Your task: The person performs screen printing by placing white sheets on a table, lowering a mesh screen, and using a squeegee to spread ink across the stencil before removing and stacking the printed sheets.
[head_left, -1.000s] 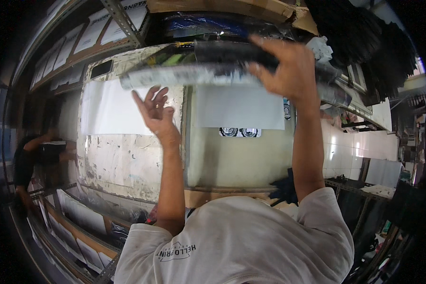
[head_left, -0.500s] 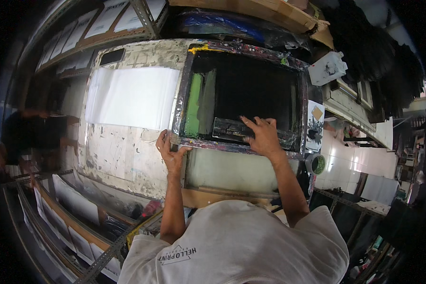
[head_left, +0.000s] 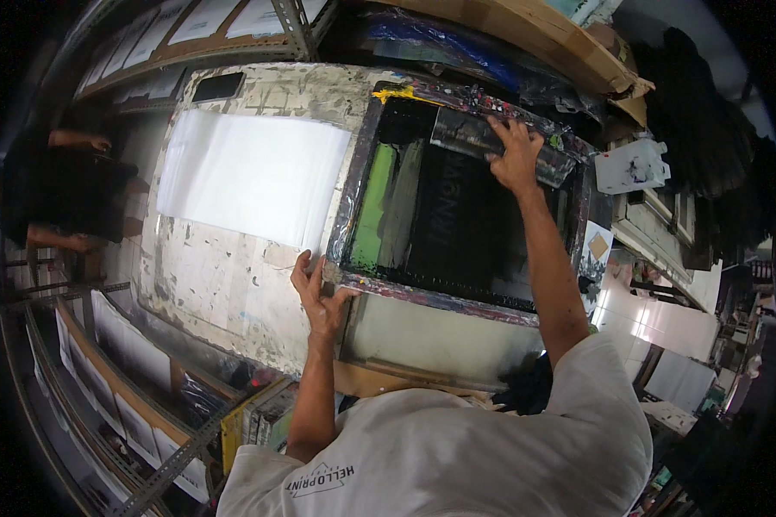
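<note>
While the right hand (head_left: 517, 164) holds a dark squeegee (head_left: 459, 133), its fingers (head_left: 514, 129) spread across the tool's upper side, the left hand (head_left: 322, 312) is at the near left corner of a paint-spattered screen frame (head_left: 342, 226). The left fingers stand parted about that corner, the thumb against the near rail; whether they grip it or only steady it, I cannot tell. Under the right fingers, the squeegee is near the frame's far rail and reaches out to both sides of them. Nearer the person than these fingers, faint lettering shows in the dark mesh (head_left: 483, 228). Left of them runs a green ink strip (head_left: 374, 202). Right of them stands a stained white jug (head_left: 631, 168), outside the frame. Just beyond the left fingers, white sheets (head_left: 250, 172) lie on the blotched tabletop (head_left: 233, 293); farther off is a dark rectangle (head_left: 219, 86). Well to their left is another person (head_left: 65, 194) in dark clothes.
</note>
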Tool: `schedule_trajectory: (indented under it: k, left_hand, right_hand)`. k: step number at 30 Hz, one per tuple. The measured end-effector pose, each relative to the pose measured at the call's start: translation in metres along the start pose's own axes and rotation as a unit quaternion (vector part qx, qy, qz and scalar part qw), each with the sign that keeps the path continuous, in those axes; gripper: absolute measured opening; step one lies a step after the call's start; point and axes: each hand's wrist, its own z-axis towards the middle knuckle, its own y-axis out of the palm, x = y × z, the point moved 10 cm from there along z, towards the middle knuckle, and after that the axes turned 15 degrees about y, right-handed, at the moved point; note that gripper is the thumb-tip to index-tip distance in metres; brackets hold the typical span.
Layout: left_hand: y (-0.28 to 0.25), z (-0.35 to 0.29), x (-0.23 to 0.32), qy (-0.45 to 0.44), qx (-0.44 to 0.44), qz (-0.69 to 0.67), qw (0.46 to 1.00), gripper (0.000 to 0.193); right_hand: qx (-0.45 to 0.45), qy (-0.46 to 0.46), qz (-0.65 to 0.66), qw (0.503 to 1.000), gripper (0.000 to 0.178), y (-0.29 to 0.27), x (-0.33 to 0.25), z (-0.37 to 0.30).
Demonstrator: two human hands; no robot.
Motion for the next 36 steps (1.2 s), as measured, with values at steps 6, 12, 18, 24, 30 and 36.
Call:
schedule_trajectory:
  k: [6,12,18,24,30,36]
  left_hand:
    - [0.000,-0.003,-0.003,-0.013,0.013,-0.037,0.999,0.089]
    - [0.002,-0.004,-0.006,-0.037,-0.010,-0.078,0.996,0.080]
    - [0.007,-0.008,-0.011,-0.117,0.062,-0.199,0.971,0.077]
    - [-0.015,0.025,0.023,-0.111,0.099,-0.225,0.963,0.077]
    - [-0.031,0.077,0.064,-0.091,0.172,-0.253,0.948,0.070]
    - [-0.041,0.156,0.107,-0.070,0.217,-0.322,0.919,0.067]
  right_hand:
    - [-0.028,0.006,0.013,1.000,0.070,-0.002,0.011,0.049]
    - [-0.027,-0.018,-0.003,0.999,0.053,-0.014,-0.003,0.027]
    - [0.026,-0.027,-0.019,0.999,0.050,-0.037,-0.027,-0.079]
    - [-0.024,-0.017,0.038,0.999,0.052,-0.110,-0.079,-0.191]
    - [0.114,-0.092,0.026,0.989,0.067,-0.203,-0.123,-0.217]
    - [0.185,-0.097,0.007,0.978,0.064,-0.264,-0.126,-0.144]
